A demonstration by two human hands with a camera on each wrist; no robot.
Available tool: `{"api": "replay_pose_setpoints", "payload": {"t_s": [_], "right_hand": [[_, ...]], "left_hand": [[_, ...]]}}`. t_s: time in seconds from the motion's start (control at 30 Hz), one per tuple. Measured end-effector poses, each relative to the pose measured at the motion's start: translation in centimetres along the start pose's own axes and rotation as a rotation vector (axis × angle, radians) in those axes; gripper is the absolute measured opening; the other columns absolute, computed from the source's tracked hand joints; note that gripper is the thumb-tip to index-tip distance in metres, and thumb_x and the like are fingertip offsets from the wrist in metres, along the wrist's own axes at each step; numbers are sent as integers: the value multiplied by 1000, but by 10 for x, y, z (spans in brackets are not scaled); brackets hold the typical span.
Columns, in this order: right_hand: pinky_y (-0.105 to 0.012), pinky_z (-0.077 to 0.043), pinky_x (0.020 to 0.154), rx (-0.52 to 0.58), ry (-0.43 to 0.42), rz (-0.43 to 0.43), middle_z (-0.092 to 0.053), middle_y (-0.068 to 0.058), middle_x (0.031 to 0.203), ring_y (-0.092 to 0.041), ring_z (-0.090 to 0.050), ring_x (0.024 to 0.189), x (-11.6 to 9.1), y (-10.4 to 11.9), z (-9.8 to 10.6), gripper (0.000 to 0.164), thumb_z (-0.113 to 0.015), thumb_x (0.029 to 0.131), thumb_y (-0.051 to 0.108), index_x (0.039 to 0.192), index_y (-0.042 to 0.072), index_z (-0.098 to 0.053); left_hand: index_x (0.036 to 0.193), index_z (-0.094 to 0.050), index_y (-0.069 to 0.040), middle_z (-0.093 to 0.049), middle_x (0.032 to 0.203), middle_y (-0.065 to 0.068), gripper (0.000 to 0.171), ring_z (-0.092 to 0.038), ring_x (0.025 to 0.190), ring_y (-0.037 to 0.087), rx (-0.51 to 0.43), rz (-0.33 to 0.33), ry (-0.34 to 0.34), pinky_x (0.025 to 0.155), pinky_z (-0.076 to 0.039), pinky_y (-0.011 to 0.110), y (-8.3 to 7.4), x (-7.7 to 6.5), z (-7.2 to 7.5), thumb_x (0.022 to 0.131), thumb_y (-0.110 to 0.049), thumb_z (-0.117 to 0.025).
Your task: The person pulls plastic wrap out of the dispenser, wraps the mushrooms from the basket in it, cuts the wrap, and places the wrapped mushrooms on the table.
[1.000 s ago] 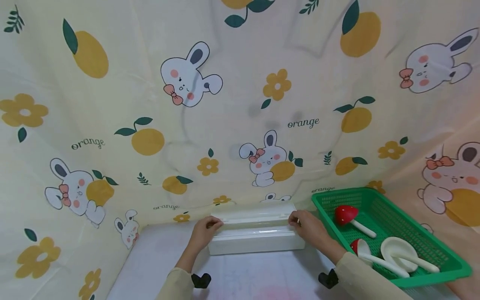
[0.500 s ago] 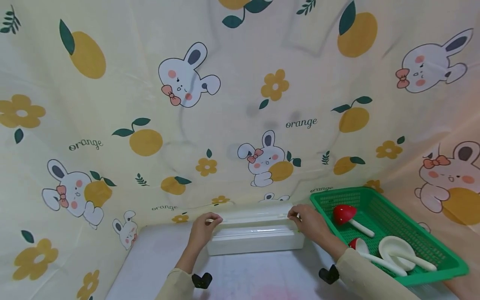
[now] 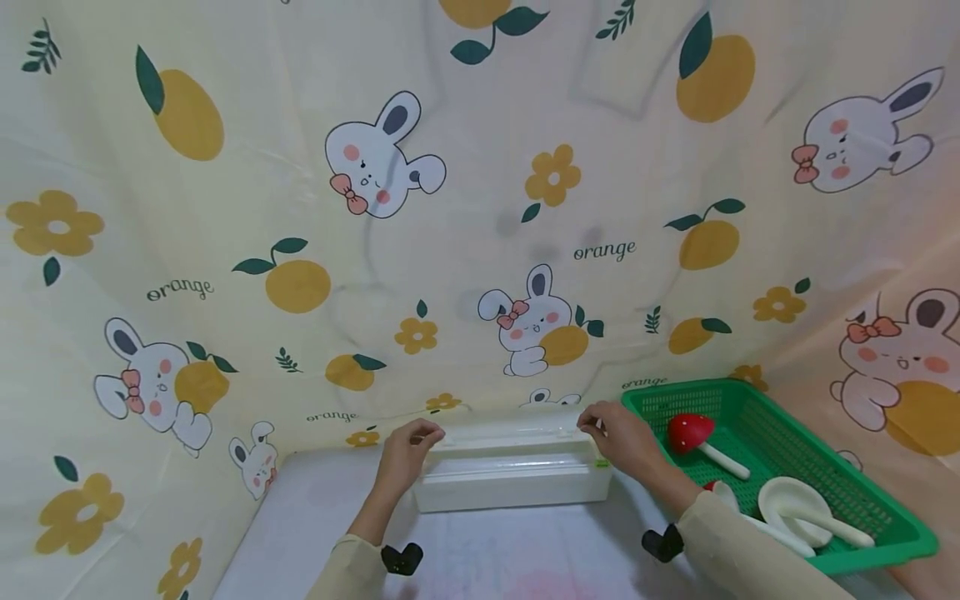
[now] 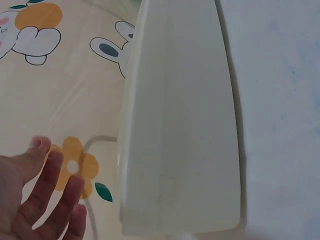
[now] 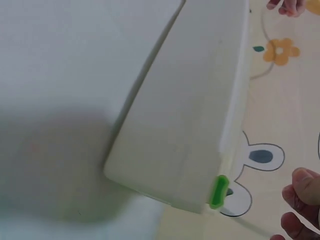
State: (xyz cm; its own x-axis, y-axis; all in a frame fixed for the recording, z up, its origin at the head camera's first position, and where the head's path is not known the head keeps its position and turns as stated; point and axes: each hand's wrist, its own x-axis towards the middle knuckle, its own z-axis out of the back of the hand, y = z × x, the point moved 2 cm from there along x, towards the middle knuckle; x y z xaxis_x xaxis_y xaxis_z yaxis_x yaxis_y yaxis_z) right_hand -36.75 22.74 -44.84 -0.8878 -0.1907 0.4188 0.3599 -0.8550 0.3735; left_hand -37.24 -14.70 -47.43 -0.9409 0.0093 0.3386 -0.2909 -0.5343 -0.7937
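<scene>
A long white cling film dispenser box (image 3: 513,492) lies across the table in the head view, with a green tab (image 5: 218,192) at its right end. Above and behind its front wall, a shiny, see-through sheet of cling film (image 3: 517,429) spans the space between my hands. My left hand (image 3: 407,454) pinches the sheet's left end between thumb and fingertips. At the other end, my right hand (image 3: 622,442) pinches its right corner. Both hands stand above the box's ends, and the wrist views show them apart from its wall. The film itself hardly shows in the wrist views.
To the right stands a green plastic basket (image 3: 911,533). In it lie a red mushroom-shaped ladle (image 3: 692,433) and white ladles (image 3: 795,504). A cloth (image 3: 450,250) printed with rabbits and oranges hangs behind the white tabletop (image 3: 300,517).
Both hands have risen slightly, lifting the film's edge away from the box. The green tab at the box's right end has come into sight below the right hand.
</scene>
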Motion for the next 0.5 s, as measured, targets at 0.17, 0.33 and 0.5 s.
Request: {"api": "replay_pose_setpoints", "payload": {"t_s": [0.17,0.33,0.5], "right_hand": [[-30,-53,69,-15,-13,18,-68,5,88,-15,-55,79,2,5,9,9,-78,88,13,95,18,-75],[-29,-55,70,-20,-11,-8,-68,3,91,-15,-55,81,5,9,17,11,-78,88,13,97,19,-75],[-32,-56,73,-16,-1,-21,-68,2,92,-16,-55,82,8,14,24,13,-78,88,12,99,18,-75]], "left_hand": [[96,-74,-20,-72,98,-4,8,-67,94,18,22,-12,-48,85,-56,42,-7,0,2,95,-27,-69],[95,-74,-21,-73,98,-4,7,-66,93,19,33,-37,-89,86,-54,42,-16,2,6,94,-26,-70],[95,-73,-21,-73,97,-5,8,-66,92,18,61,-58,-113,84,-55,40,-22,5,10,94,-28,-70]]}}
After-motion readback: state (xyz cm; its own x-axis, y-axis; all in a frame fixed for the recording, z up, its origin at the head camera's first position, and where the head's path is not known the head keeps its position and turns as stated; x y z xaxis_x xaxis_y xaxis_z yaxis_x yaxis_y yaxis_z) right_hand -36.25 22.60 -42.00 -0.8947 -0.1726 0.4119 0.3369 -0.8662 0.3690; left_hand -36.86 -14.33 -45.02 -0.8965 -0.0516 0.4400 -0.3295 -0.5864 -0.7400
